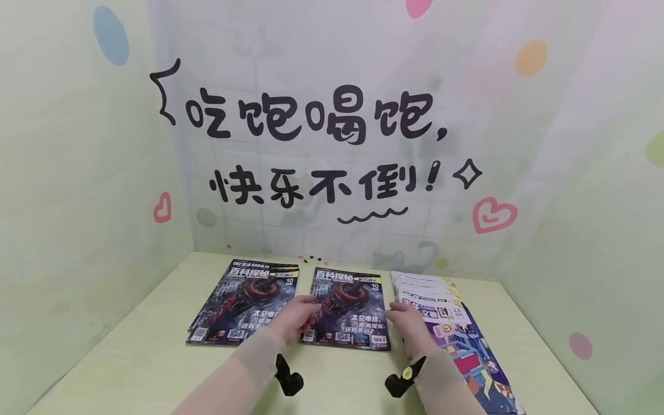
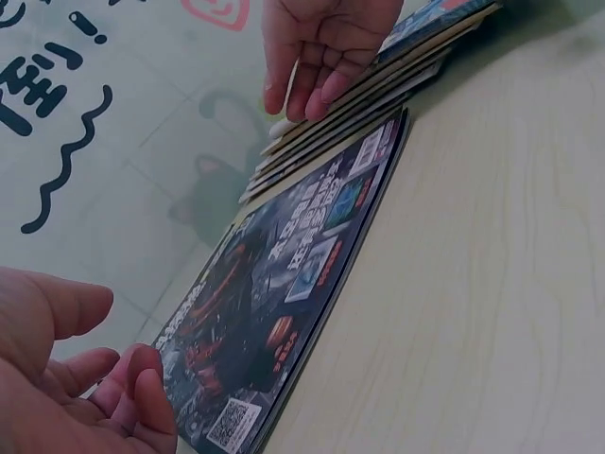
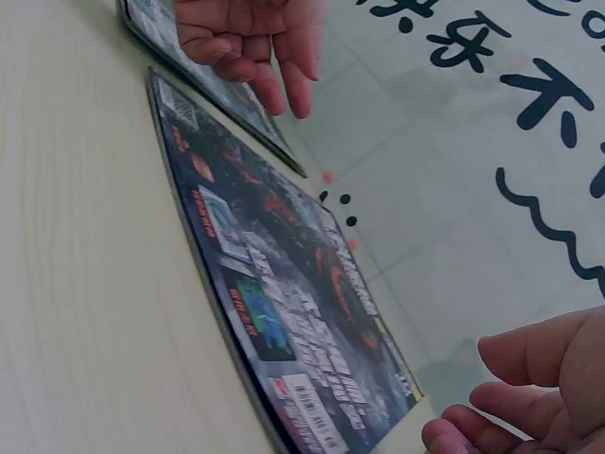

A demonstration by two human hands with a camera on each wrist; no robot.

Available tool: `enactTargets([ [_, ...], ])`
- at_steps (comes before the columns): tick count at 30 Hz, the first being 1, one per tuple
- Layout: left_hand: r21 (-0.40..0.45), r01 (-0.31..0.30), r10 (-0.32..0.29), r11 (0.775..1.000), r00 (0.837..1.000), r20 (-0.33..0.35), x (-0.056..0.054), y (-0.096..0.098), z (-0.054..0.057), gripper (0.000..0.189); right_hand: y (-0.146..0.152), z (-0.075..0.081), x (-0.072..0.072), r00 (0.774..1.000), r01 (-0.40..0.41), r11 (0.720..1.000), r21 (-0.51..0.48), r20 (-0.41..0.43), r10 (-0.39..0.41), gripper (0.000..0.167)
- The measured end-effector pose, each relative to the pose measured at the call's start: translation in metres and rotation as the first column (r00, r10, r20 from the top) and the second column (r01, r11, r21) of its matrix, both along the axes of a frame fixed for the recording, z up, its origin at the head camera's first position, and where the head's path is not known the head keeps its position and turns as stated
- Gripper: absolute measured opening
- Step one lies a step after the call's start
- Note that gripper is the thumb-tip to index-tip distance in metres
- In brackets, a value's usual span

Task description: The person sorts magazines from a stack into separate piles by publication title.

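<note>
A dark magazine with a red ring-shaped machine on its cover lies flat in the middle of the table. My left hand is at its left edge, fingers loosely bent and thumb raised, gripping nothing. On the other side, my right hand hovers by the right edge with relaxed fingers, between this magazine and the fanned ones. The left wrist view shows the left hand close by the corner with the QR code. In the right wrist view, the right hand is apart from the cover.
Left of the middle lies a stack of matching dark magazines, slightly offset. To the right, several colourful magazines overlap in a fanned row under my right forearm. Behind the pale wooden table stands a printed curtain wall with black lettering.
</note>
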State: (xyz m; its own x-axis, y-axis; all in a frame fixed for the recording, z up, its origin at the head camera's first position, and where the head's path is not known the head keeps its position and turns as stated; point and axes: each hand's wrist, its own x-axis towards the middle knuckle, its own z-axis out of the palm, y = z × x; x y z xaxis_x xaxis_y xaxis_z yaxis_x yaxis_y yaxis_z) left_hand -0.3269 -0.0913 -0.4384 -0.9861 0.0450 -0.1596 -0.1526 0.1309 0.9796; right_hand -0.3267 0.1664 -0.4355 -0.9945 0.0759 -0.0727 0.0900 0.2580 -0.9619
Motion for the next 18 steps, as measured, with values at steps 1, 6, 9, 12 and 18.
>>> enactTargets([
  [1, -0.012, -0.016, 0.016, 1.0, 1.0, -0.006, -0.002, -0.002, -0.002, 0.053, -0.004, -0.004, -0.002, 1.0, 0.005, 1.0, 0.004, -0.008, -0.005, 0.048],
  [6, -0.126, -0.094, 0.09, 0.988, 0.995, -0.034, -0.004, -0.008, -0.009, 0.052, -0.02, -0.018, -0.005, 0.999, 0.01, 0.996, 0.09, -0.053, -0.005, 0.048],
  [9, -0.179, -0.112, 0.107, 0.978, 0.994, -0.035, -0.002, -0.009, -0.013, 0.054, -0.026, -0.022, -0.002, 0.999, -0.002, 0.989, 0.151, -0.045, 0.009, 0.048],
  [12, -0.196, -0.114, 0.109, 0.974, 0.993, -0.038, -0.001, -0.009, -0.014, 0.056, -0.032, -0.024, -0.001, 1.0, 0.009, 0.984, 0.179, -0.027, -0.004, 0.05],
  [18, -0.169, -0.124, 0.116, 0.978, 0.992, -0.055, -0.003, -0.002, -0.014, 0.055, -0.039, -0.031, -0.003, 0.997, 0.069, 0.97, 0.234, -0.045, -0.06, 0.056],
])
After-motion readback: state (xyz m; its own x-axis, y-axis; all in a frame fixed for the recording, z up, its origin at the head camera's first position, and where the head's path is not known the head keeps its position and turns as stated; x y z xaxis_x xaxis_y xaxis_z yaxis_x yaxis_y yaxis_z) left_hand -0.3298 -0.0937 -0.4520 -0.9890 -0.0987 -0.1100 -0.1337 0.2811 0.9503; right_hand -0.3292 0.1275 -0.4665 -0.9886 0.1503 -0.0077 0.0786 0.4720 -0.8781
